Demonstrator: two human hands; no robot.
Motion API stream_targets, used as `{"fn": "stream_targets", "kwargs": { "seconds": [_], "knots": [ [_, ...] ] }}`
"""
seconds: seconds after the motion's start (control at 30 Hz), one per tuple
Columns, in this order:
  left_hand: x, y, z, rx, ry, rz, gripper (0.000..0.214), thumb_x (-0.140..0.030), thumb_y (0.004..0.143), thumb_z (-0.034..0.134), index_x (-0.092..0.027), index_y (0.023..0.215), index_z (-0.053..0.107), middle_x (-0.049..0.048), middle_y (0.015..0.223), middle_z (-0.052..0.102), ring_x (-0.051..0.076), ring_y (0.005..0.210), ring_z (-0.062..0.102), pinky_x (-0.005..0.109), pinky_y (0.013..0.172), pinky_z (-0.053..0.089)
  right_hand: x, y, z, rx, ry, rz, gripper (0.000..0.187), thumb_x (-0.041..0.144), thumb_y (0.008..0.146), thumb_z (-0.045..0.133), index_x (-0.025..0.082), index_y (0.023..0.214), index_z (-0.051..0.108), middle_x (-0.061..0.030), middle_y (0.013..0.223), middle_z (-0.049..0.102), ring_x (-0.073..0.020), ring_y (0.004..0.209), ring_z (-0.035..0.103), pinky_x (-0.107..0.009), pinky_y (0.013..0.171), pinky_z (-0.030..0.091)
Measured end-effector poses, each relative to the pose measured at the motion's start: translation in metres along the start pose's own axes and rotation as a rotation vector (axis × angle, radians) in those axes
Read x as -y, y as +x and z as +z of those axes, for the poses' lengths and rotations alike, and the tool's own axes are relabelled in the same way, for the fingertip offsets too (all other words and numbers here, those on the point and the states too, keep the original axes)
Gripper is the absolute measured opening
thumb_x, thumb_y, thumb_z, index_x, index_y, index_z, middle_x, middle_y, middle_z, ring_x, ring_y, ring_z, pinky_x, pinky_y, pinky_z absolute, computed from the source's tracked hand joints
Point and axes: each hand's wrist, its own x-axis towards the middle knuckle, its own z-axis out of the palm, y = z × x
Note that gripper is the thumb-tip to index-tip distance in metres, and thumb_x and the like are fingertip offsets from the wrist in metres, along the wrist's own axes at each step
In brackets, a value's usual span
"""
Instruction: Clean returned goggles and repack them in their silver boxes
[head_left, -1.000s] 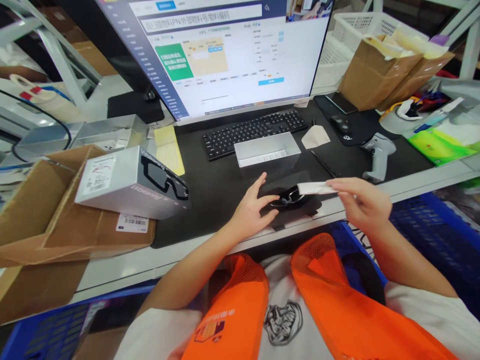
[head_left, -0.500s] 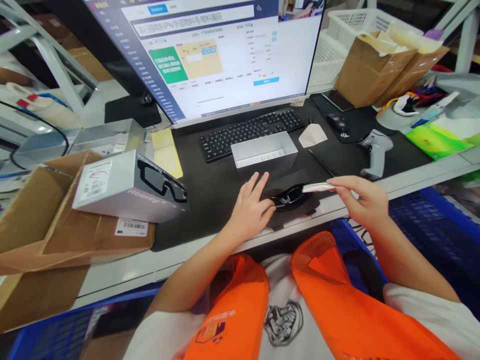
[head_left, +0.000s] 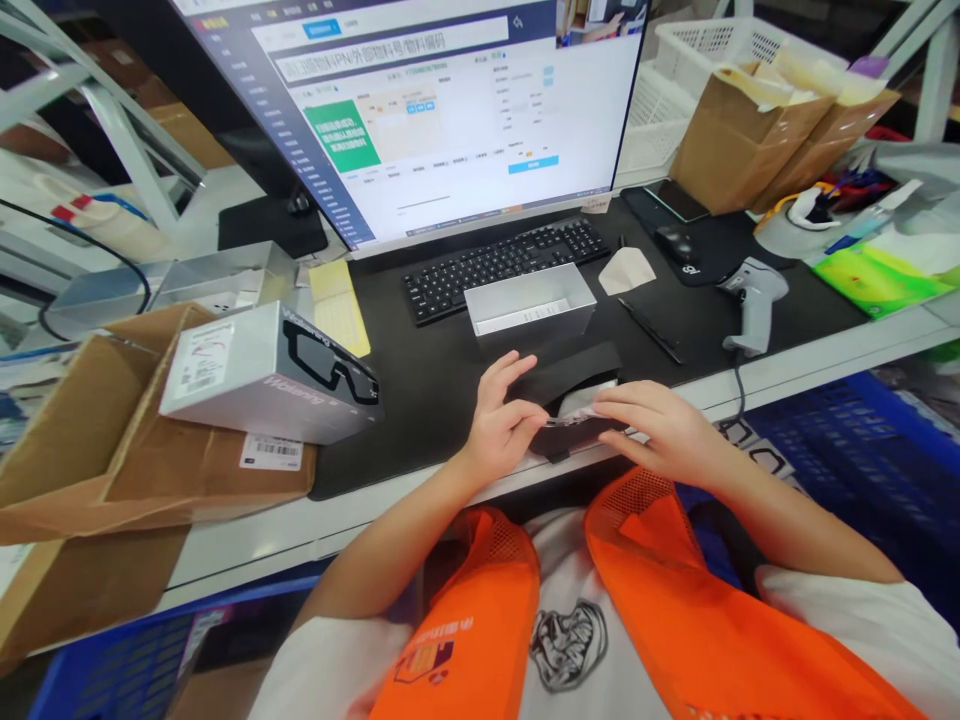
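Note:
On the desk mat in front of me lies a soft black case [head_left: 576, 370], its dark flap raised at the back. My left hand [head_left: 501, 412] pinches the case's left rim between thumb and index finger, the other fingers lifted. From the right, my right hand [head_left: 652, 425] grips a white packet [head_left: 591, 400] at the case's mouth, with its fingers over part of it. The dark glasses inside the case are now hidden. Just beyond stands an open silver box [head_left: 531, 305] with a printed paper inside.
A silver glasses box [head_left: 270, 375] rests on an open cardboard carton [head_left: 97, 440] at left. Behind are a keyboard [head_left: 506, 265] and monitor [head_left: 450, 130]. Rightward lie a black pen [head_left: 651, 330], a barcode scanner [head_left: 754, 300] and a mouse [head_left: 676, 245].
My right hand has moved left, bringing the white packet over the case opening. The case's black flap now stands up behind it. My left hand stays nearly in place.

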Motion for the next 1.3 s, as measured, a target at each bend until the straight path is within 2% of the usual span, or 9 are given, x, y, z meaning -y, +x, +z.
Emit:
{"fn": "stream_targets", "kwargs": {
  "seconds": [0.17, 0.3, 0.5, 0.6, 0.73, 0.87, 1.03, 1.13, 1.3],
  "knots": [
    [0.0, -0.004, 0.003, 0.001, -0.042, -0.025, 0.055, -0.058, 0.102, 0.039, -0.023, 0.082, 0.076, 0.0098, 0.148, 0.055, 0.031, 0.146, 0.04, 0.057, 0.118, 0.04, -0.007, 0.0, 0.009, -0.033, 0.009, -0.009, 0.023, 0.017, 0.1, 0.057, 0.023, 0.117, 0.071, -0.0086, 0.112, 0.076, -0.0212, 0.1, 0.072, -0.039, 0.088, 0.058],
    [0.002, 0.0, 0.0, 0.038, -0.057, 0.053, 0.05, -0.058, 0.101, 0.042, -0.024, 0.096, 0.079, 0.0111, 0.158, 0.044, 0.035, 0.151, 0.032, 0.061, 0.122, 0.033, -0.028, -0.006, 0.006, -0.183, 0.042, 0.021, 0.022, 0.016, 0.098, 0.059, 0.024, 0.11, 0.076, -0.006, 0.103, 0.079, -0.0195, 0.094, 0.075, -0.035, 0.086, 0.061],
    [0.008, 0.009, 0.002, 0.204, 0.175, 0.055, 0.027, -0.033, 0.1, 0.055, -0.025, 0.104, 0.08, 0.0092, 0.165, 0.036, 0.038, 0.155, 0.024, 0.063, 0.12, 0.031, -0.06, -0.018, 0.018, -0.638, 0.348, 0.604, 0.024, 0.041, 0.092, 0.07, 0.02, 0.098, 0.08, -0.0054, 0.081, 0.079, -0.022, 0.073, 0.076, -0.036, 0.073, 0.064],
    [0.011, 0.01, 0.006, 0.208, 0.226, -0.061, 0.037, -0.031, 0.103, 0.047, -0.024, 0.131, 0.07, 0.0117, 0.17, 0.026, 0.037, 0.158, 0.019, 0.064, 0.12, 0.03, -0.067, -0.018, 0.03, -0.639, 0.595, 0.761, 0.036, 0.051, 0.089, 0.072, 0.018, 0.101, 0.08, -0.0046, 0.072, 0.076, -0.021, 0.065, 0.073, -0.036, 0.068, 0.063],
    [0.006, 0.016, 0.004, 0.204, 0.313, -0.219, 0.044, -0.041, 0.098, 0.057, -0.023, 0.138, 0.064, 0.0139, 0.171, 0.022, 0.042, 0.157, 0.02, 0.069, 0.119, 0.031, -0.067, -0.016, 0.04, -0.578, 0.706, 0.748, 0.037, 0.053, 0.087, 0.075, 0.019, 0.099, 0.081, -0.0062, 0.081, 0.078, -0.0223, 0.076, 0.075, -0.038, 0.077, 0.063],
    [-0.007, 0.03, -0.002, 0.247, 0.438, -0.226, 0.037, -0.045, 0.089, 0.07, -0.019, 0.113, 0.077, 0.0178, 0.163, 0.038, 0.047, 0.152, 0.028, 0.075, 0.117, 0.027, -0.064, -0.02, 0.041, -0.598, 0.688, 0.771, 0.037, 0.054, 0.08, 0.079, 0.019, 0.094, 0.082, -0.0066, 0.079, 0.078, -0.0236, 0.075, 0.076, -0.039, 0.076, 0.064],
    [-0.01, 0.047, 0.001, 0.461, 0.505, -0.221, 0.028, -0.036, 0.09, 0.066, -0.011, 0.085, 0.079, 0.0245, 0.153, 0.05, 0.049, 0.15, 0.034, 0.077, 0.114, 0.033, -0.057, -0.033, 0.04, -0.633, 0.602, 0.75, 0.03, 0.049, 0.079, 0.08, 0.021, 0.089, 0.082, -0.0076, 0.084, 0.079, -0.025, 0.077, 0.077, -0.039, 0.074, 0.065],
    [-0.007, 0.05, 0.002, 0.51, 0.515, -0.182, 0.024, -0.026, 0.092, 0.061, -0.01, 0.086, 0.078, 0.0238, 0.152, 0.051, 0.048, 0.149, 0.037, 0.07, 0.111, 0.042, -0.054, -0.041, 0.045, -0.614, 0.556, 0.708, 0.027, 0.047, 0.083, 0.076, 0.022, 0.091, 0.082, -0.0074, 0.087, 0.08, -0.0258, 0.08, 0.078, -0.04, 0.076, 0.065],
    [-0.006, 0.049, -0.001, 0.422, 0.392, 0.003, 0.025, -0.026, 0.095, 0.06, -0.013, 0.079, 0.076, 0.0197, 0.159, 0.045, 0.043, 0.152, 0.034, 0.061, 0.115, 0.044, -0.052, -0.046, 0.055, -0.623, 0.44, 0.619, 0.022, 0.042, 0.09, 0.072, 0.023, 0.095, 0.082, -0.0077, 0.093, 0.08, -0.0252, 0.084, 0.078, -0.038, 0.077, 0.064]
  ]
}}
